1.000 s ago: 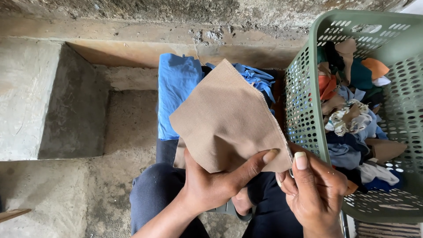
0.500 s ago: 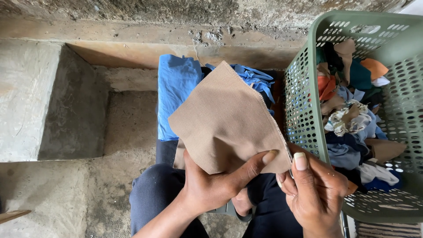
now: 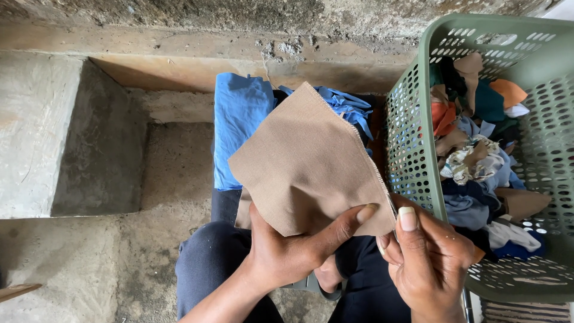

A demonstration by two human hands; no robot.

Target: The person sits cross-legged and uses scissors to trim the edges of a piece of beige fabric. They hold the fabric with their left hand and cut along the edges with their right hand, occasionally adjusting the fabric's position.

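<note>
My left hand (image 3: 293, 251) holds up a tan piece of cloth (image 3: 308, 161), thumb pressed across its lower right corner. My right hand (image 3: 427, 260) is closed just right of that corner, thumb raised, gripping what looks like scissors; a thin metal blade (image 3: 391, 209) shows against the cloth's frayed right edge. Behind the tan cloth lies a folded blue cloth (image 3: 239, 119) on a pile over my knees.
A green perforated plastic basket (image 3: 538, 149) full of mixed fabric scraps stands at the right, touching my right side. My dark trouser legs (image 3: 209, 269) fill the bottom. A concrete step (image 3: 36, 131) and a rough concrete ledge (image 3: 179, 54) lie to the left and ahead.
</note>
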